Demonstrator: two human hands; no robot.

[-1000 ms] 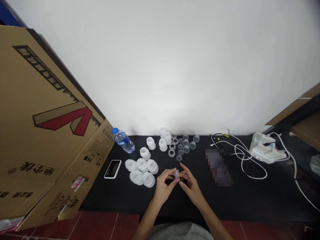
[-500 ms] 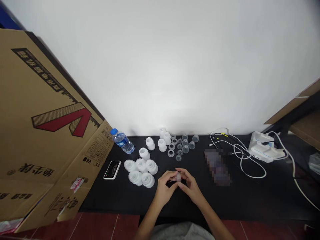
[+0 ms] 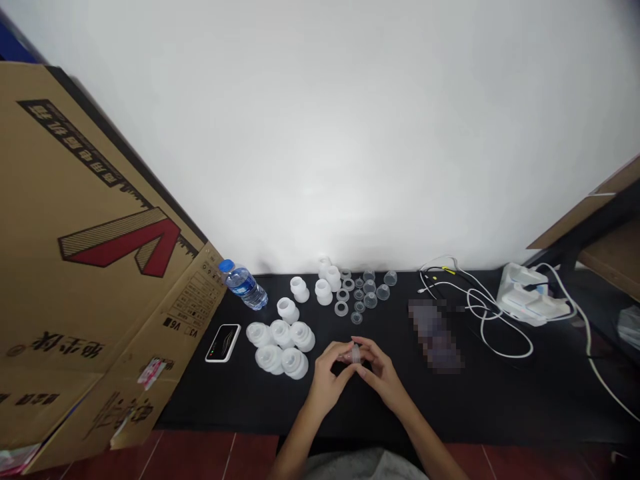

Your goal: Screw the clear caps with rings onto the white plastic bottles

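Observation:
Between my two hands, close to the table's front edge, is a small clear ribbed plastic part point(image 3: 355, 354). My left hand point(image 3: 331, 375) pinches it from the left with thumb and fingers, which cover much of it. My right hand point(image 3: 379, 371) closes on its right side, thumb below and fingers above. Just beyond lie small clear nipple-shaped pieces point(image 3: 357, 318), translucent rings point(image 3: 341, 309) and clear domed caps point(image 3: 383, 292). Several white necked plastic pieces point(image 3: 323, 292) stand left of the rings. Nearer my left hand is a cluster of white pieces with translucent tops point(image 3: 295, 364).
On the black table point(image 3: 480, 400), a water bottle point(image 3: 244, 285) and a white-edged device point(image 3: 223, 343) stand at the left by a large cardboard box point(image 3: 115, 267). Rightward are a blurred dark object point(image 3: 436, 335), white cables point(image 3: 483, 313) and a white charger-like unit point(image 3: 530, 295). A white wall rises behind.
Both hands keep hold of the clear part in nearly the same place, with only slight finger movement. The view has shifted a little; the laid-out pieces have not moved.

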